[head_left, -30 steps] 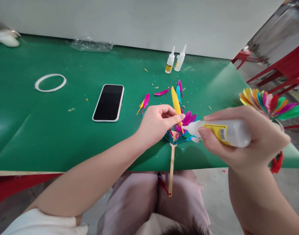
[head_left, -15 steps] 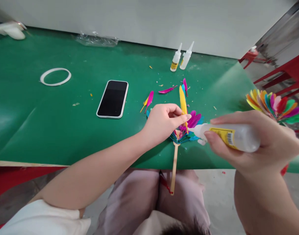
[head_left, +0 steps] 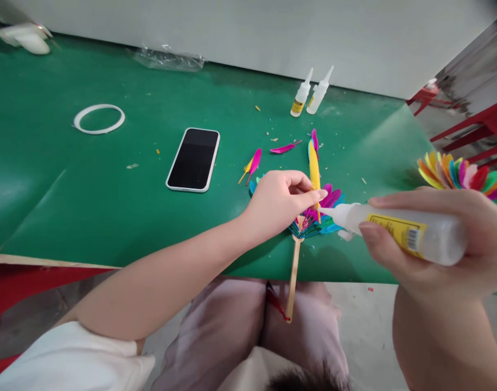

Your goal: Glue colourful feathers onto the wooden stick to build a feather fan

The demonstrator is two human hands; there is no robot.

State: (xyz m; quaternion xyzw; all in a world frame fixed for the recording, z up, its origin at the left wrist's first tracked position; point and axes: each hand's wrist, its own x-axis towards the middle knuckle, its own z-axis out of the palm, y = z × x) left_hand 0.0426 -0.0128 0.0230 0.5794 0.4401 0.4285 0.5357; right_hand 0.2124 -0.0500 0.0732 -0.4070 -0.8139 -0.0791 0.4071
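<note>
My left hand [head_left: 283, 203] pinches a yellow feather [head_left: 314, 165] between thumb and fingers, holding it upright above a feather fan. In my right hand [head_left: 439, 239] is a clear glue bottle [head_left: 407, 231] with a yellow label, tipped sideways. Its white nozzle meets the lower shaft of the yellow feather. The fan below has magenta and blue feathers [head_left: 332, 196], and its wooden handle [head_left: 294, 277] juts over the table's front edge with a red cord at the end. Part of the fan is hidden behind my left hand.
A phone [head_left: 193, 159] and a white ring [head_left: 99, 119] lie on the green table [head_left: 110, 206]. Two small glue bottles [head_left: 300, 99] stand near the wall. Loose feathers [head_left: 254, 163] lie beyond my left hand. A multicoloured feather bunch [head_left: 468, 174] is at the right.
The whole view has shifted slightly, so the table things appear further right. The right hand and glue bottle sit a little nearer the camera; the left hand still pinches the yellow feather.
</note>
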